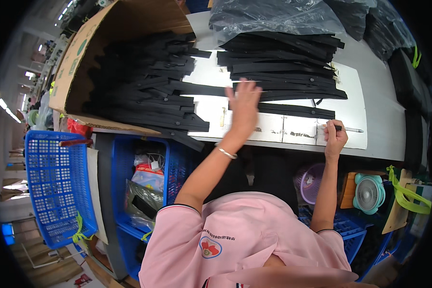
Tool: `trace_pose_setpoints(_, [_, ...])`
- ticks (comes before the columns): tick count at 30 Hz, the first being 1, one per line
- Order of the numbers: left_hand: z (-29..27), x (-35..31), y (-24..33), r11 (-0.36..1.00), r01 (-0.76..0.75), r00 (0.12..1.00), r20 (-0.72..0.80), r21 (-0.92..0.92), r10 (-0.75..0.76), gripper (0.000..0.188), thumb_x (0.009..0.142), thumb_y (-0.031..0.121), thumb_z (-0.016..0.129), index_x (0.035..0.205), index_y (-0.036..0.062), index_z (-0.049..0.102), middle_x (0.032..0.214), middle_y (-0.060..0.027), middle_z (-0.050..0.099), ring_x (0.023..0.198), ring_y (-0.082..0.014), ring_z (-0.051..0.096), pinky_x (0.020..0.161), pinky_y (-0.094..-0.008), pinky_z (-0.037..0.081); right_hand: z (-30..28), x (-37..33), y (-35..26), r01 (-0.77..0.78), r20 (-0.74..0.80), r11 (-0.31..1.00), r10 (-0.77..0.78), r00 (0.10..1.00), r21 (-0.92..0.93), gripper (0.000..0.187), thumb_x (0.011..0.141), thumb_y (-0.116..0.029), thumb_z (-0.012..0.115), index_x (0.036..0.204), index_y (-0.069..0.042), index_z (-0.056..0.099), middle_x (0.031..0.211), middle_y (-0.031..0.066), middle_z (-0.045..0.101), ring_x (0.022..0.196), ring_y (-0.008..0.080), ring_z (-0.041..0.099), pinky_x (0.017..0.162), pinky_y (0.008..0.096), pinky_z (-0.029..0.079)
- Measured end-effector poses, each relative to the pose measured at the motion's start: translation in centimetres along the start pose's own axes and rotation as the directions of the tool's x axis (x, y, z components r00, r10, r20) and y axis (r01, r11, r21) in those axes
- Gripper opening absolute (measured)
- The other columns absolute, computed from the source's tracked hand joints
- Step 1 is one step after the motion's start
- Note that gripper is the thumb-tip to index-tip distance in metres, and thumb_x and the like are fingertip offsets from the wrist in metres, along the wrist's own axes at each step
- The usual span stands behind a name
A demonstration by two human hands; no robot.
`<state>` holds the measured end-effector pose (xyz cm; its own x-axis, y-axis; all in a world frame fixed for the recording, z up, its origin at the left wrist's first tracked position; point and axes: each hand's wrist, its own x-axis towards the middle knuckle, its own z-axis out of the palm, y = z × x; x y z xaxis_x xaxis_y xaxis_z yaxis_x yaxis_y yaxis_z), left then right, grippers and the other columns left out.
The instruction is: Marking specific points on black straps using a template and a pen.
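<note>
At the far left, a blue mesh basket (81, 182) is set beside an open cardboard box (69, 72). The box seems to be turned with its opening toward a white board (355, 105), presumably so that the heaped black strips (144, 86) in it can be reached easily; many of their ends are spread over the board's left side. Right of these, a second stack of strips (283, 65) is laid more evenly crosswise, probably for neat counting or handling, its far side bordered by clear plastic sheeting (273, 17). Nearer the wearer, a single strip (293, 111) is laid apart, perhaps placed by the dark lines marked on the board.

The left hand (246, 101) is stretched over the left ends of the second stack, its fingers extended and the thumb set wide. One strip from the box side is run up to that thumb; whether it is pinched cannot be told, as the underside is hidden. The single strip is placed just behind these fingertips, on the wearer's side. At the right, a pen (353, 129) is gripped narrowly between the thumb and bent fingers of the right hand (336, 138) and pointed sideways. The single strip's right end is found just beyond those fingertips; contact cannot be confirmed.
</note>
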<state>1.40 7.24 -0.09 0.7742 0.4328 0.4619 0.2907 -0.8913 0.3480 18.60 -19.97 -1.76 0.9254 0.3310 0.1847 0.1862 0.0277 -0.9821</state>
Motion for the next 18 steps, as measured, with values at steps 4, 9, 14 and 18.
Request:
trace_pose_setpoints(4, [-4.4,-1.4,-7.2,0.917,0.150,0.988,-0.088,0.370,-0.126,0.046,0.081,-0.009,0.057,0.125,0.0017,0.067,0.138,-0.0171,0.059,0.145,-0.0366,0.039,0.122,-0.0659,0.007,0.0,0.2,-0.3,0.000,0.015,1.000,0.000,1.000,0.018,0.008,0.098,-0.011,0.067,0.095,-0.003,0.066,0.072,-0.0005,0.061,0.056,0.0026,0.045,0.049,0.0184,0.034])
trace_pose_setpoints(9, [-6.2,-0.9,-11.8,0.924,0.228,0.973,-0.083,0.305,-0.213,0.026,0.089,0.001,0.062,0.111,0.0042,0.074,0.129,-0.0134,0.065,0.141,-0.0350,0.043,0.123,-0.0618,0.008,0.3,0.0,-0.3,-0.008,0.017,1.000,0.008,1.000,0.029,0.006,0.099,-0.009,0.066,0.096,-0.004,0.067,0.072,-0.0021,0.060,0.056,0.0015,0.044,0.049,0.0182,0.033])
trace_pose_setpoints(14, [-10.9,2.1,-4.6,0.954,0.233,0.958,-0.126,-0.189,-0.259,0.018,0.095,0.005,0.064,0.110,0.0036,0.074,0.105,-0.0089,0.073,0.110,-0.0290,0.066,0.105,-0.0425,0.045,0.9,0.0,-0.9,-0.005,0.014,1.000,0.005,1.000,0.021,0.008,0.099,-0.013,0.068,0.098,-0.005,0.068,0.073,-0.0027,0.061,0.057,0.0006,0.045,0.050,0.0180,0.033])
trace_pose_setpoints(18, [-14.1,4.3,1.8,0.837,0.096,0.954,-0.190,-0.538,-0.232,0.016,0.101,0.003,0.060,0.111,0.0025,0.072,0.107,-0.0102,0.075,0.092,-0.0135,0.072,0.080,-0.0273,0.056,1.2,-0.1,-1.7,0.009,-0.034,1.000,-0.010,0.999,-0.003,0.013,0.100,-0.012,0.067,0.109,-0.004,0.071,0.075,-0.0015,0.064,0.057,0.0012,0.047,0.049,0.0174,0.035])
